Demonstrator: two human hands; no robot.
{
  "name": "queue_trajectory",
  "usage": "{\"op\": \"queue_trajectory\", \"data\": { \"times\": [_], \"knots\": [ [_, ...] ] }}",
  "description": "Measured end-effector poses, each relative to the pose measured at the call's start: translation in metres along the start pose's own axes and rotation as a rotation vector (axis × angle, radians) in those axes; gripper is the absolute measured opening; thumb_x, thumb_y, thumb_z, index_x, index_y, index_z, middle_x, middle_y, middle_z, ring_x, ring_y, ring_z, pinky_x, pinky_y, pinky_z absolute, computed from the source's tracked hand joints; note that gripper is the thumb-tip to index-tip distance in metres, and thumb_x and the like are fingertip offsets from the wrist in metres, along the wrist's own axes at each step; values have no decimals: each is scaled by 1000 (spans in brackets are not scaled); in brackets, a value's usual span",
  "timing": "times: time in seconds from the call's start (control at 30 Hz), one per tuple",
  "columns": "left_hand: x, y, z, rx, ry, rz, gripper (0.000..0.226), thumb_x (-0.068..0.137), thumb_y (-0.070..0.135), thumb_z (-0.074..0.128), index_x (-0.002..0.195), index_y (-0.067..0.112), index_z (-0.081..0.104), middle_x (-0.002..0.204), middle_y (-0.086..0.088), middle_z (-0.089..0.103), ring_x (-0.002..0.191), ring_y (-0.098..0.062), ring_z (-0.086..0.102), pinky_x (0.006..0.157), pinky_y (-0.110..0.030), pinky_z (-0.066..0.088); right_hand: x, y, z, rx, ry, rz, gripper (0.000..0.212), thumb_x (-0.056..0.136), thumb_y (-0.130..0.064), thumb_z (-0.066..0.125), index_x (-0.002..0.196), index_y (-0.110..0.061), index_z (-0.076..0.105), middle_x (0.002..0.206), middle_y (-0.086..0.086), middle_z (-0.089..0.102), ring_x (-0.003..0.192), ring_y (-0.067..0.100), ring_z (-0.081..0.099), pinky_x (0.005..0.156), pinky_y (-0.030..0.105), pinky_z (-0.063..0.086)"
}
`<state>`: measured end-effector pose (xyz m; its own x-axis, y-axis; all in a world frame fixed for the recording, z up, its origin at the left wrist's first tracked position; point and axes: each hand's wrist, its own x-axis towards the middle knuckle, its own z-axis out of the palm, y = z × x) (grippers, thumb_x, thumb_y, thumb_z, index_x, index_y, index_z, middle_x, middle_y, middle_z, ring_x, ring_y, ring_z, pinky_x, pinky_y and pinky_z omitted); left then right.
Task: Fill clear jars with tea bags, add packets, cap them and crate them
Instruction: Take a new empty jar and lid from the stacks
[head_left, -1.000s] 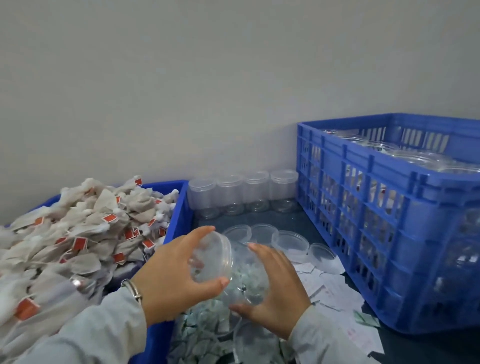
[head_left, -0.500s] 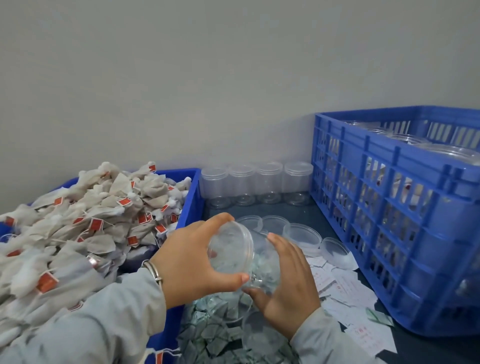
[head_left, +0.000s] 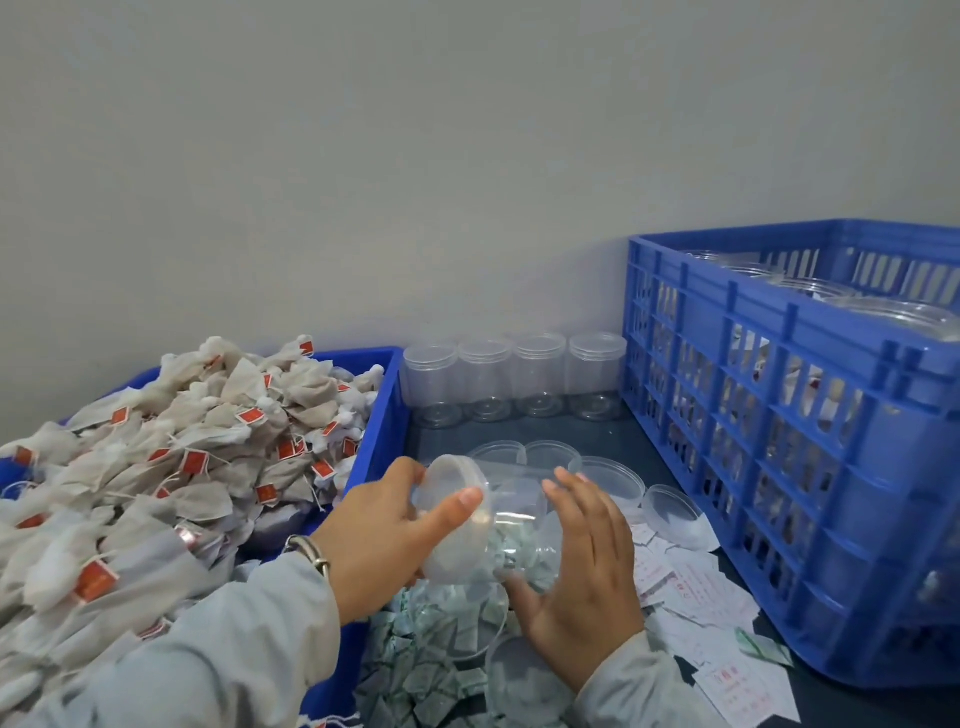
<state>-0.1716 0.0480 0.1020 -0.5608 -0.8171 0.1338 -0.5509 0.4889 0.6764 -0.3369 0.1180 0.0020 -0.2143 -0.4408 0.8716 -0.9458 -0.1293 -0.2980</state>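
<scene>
You held the clear jar tipped on its side above the desk, in front of your chest, between the two blue containers. Your left hand gripped its lid, thumb curled over the rim and fingers wrapped behind. Your right hand lay against the jar's far side with fingers straight and spread, steadying it rather than clasping it. Pale green packets showed through the jar's wall.

Just below the jar lay a heap of packets and another clear lid. Beyond your hands, loose lids sat in a row on the desk, and behind them four empty jars stood upright against the wall. White paper slips were scattered to your right. At your left, a blue bin was piled with tea bags bearing red tags. At your right stood the blue crate, with capped jars inside.
</scene>
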Motion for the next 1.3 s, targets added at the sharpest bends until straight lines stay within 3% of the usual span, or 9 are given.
{"op": "queue_trajectory", "data": {
  "times": [0.1,0.2,0.3,0.4,0.57,0.83,1.0,1.23,1.3],
  "knots": [
    [-2,-2,-2,169,-32,174,101,46,95,34,136,53,12,136,33,30,109,16,43,94,-14,40,1,9,0,130,-109,100,83,68,-55,67,132,-13,34,131,11,49,125,24,37,103,49,35],
    [-5,0,-7,369,-154,456,103,59,72,62,129,67,-12,143,40,-16,125,28,-3,91,7,14,2,18,-4,232,-263,98,87,67,-58,68,138,-24,31,138,1,41,130,17,31,107,49,33],
    [-1,-5,-5,566,-245,574,106,72,45,69,129,63,-18,142,34,-29,127,21,-12,93,8,3,3,22,-7,255,-341,100,90,68,-61,68,140,-25,27,143,-4,36,134,15,30,109,49,31],
    [3,-8,-3,536,-229,553,97,75,34,67,131,61,-7,144,34,-13,123,19,12,92,8,12,6,23,-10,208,-302,16,90,66,-58,72,139,-24,32,140,-1,39,131,16,31,106,54,34],
    [0,-7,-3,278,-157,324,87,56,59,66,119,68,7,123,24,36,99,6,51,85,-15,48,10,23,-10,76,-145,-64,82,65,-44,76,131,-14,38,136,6,47,131,22,34,106,53,25],
    [3,-5,-6,162,52,165,73,51,80,38,112,41,29,92,18,57,79,9,54,64,-8,41,14,33,-12,-30,63,94,90,57,-19,88,131,-8,38,137,15,44,131,28,31,109,54,26],
    [11,-18,-9,57,269,143,77,56,40,82,116,41,33,105,20,40,75,4,55,63,-10,42,17,44,-15,25,132,354,98,49,-12,93,132,3,44,135,22,45,127,29,35,104,48,27],
    [17,-23,-2,-98,336,115,91,63,7,80,137,28,31,123,2,38,96,-11,61,80,-25,53,13,40,-10,67,113,305,100,49,-22,92,132,2,42,132,20,47,124,23,35,101,46,31],
    [19,-23,-3,-120,386,123,85,71,0,73,140,25,30,125,2,39,95,-8,60,76,-17,51,13,39,-10,78,95,315,100,49,-22,92,132,3,42,131,20,47,123,24,38,101,45,32]
  ]
}}
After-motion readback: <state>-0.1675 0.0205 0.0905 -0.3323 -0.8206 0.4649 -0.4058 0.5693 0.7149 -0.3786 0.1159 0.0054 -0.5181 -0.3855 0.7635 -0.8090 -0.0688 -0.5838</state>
